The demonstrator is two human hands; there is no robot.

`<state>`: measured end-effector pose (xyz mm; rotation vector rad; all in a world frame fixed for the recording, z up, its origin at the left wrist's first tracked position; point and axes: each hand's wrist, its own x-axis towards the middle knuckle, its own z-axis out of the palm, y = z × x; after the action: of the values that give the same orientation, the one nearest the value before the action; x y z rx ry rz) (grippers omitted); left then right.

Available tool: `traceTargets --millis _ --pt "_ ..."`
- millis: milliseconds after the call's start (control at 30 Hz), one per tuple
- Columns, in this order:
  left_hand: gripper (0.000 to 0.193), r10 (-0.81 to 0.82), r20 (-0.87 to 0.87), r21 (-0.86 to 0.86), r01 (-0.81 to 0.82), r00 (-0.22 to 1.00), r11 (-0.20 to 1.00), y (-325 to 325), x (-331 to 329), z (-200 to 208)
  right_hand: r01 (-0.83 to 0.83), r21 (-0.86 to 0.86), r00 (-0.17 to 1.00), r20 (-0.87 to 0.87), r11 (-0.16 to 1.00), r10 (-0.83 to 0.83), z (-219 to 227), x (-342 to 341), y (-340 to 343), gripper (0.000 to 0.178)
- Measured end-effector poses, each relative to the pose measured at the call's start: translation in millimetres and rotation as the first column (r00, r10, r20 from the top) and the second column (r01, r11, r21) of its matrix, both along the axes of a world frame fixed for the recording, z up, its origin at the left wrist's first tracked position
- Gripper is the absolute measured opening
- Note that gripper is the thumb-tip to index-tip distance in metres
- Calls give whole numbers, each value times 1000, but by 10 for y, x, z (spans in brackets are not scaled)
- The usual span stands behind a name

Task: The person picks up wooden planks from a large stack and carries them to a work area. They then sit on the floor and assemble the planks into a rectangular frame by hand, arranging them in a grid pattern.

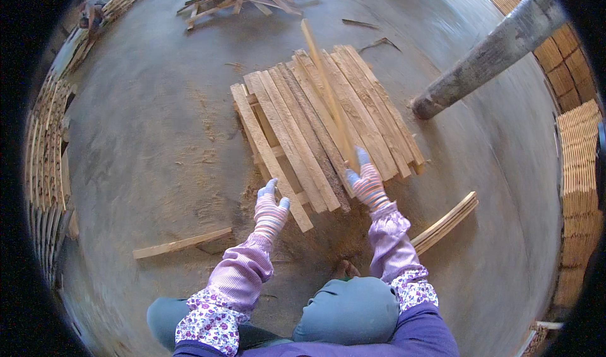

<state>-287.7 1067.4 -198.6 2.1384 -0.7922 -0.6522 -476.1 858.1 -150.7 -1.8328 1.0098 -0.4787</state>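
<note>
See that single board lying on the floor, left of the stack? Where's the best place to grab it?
Probably near its right end, coming from above and the right. The board is long and narrow, so a pinch across its width should suit, and that end points toward the left hand.

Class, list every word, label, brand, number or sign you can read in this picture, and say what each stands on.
None: no text can be read anywhere in this view.
Laid boards: no legible marks.
Wood strip in the right hand: blurred; any marking would be unreadable.
Grey pillar: no legible lettering.
Stacked wood at the right: any marks are too small to read.
</note>
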Motion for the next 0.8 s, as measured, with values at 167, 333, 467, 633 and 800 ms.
traceTargets --millis 167,333,467,633,800 --pt "51 9 -33 -133 -13 999 991 -25 -128 -58 -120 -309 954 -299 944 23 20 -362 -189 73" --pt "44 -50 -94 -201 31 994 979 -96 -255 37 -316 -201 743 -661 927 110 108 -105 -31 95" --pt "41 -43 -116 -183 21 992 983 -40 -220 64 -511 -35 417 -883 859 213 257 191 221 102" --pt "41 -106 -121 -227 76 987 971 -68 -333 -14 -600 -82 372 -909 796 186 97 212 90 108" --pt "40 -153 -202 -210 110 967 971 -78 -432 124 -616 -116 406 -894 779 188 123 204 74 111"
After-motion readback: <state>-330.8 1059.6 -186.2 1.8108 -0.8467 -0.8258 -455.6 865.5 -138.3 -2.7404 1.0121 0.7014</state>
